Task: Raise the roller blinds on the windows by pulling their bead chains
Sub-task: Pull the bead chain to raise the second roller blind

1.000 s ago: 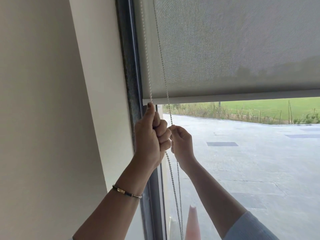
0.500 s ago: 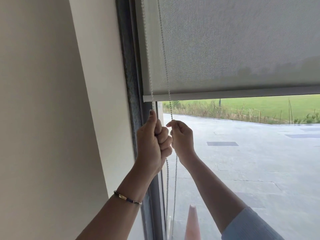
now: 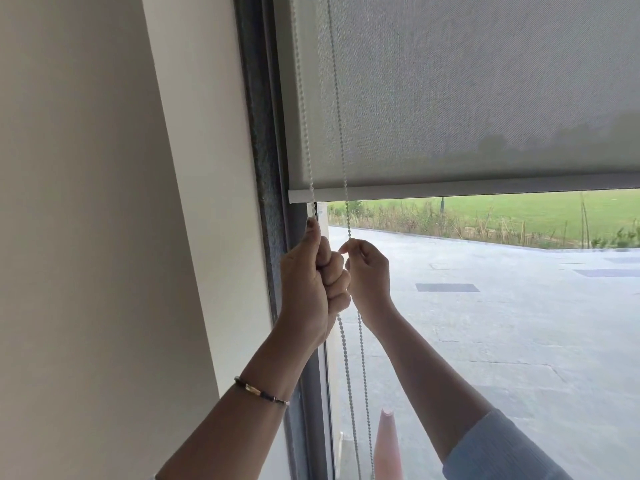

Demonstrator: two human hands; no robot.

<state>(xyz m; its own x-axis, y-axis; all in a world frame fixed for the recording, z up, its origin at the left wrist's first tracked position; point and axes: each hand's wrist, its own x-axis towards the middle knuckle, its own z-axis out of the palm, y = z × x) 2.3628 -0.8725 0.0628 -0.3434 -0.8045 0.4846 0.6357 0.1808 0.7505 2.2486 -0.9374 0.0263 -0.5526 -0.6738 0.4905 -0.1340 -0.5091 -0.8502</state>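
Observation:
A grey roller blind (image 3: 467, 91) covers the upper part of the window, its pale bottom bar (image 3: 450, 190) level with the top of my hands. A white bead chain (image 3: 341, 133) hangs in two strands at the blind's left edge. My left hand (image 3: 308, 289) is a closed fist around the left strand, thumb pointing up. My right hand (image 3: 369, 275) pinches the right strand between thumb and fingertips, just right of the left fist. Below the hands both strands hang down past the bottom of the view.
A dark window frame (image 3: 266, 168) and a cream wall (image 3: 104, 202) stand to the left. Through the glass lie a paved yard (image 3: 519, 323), a grass field and an orange cone (image 3: 388, 445) near the bottom.
The blind's bottom bar has risen slightly. My left fist has moved down along its strand, and my right hand has stayed near the same height on the other strand.

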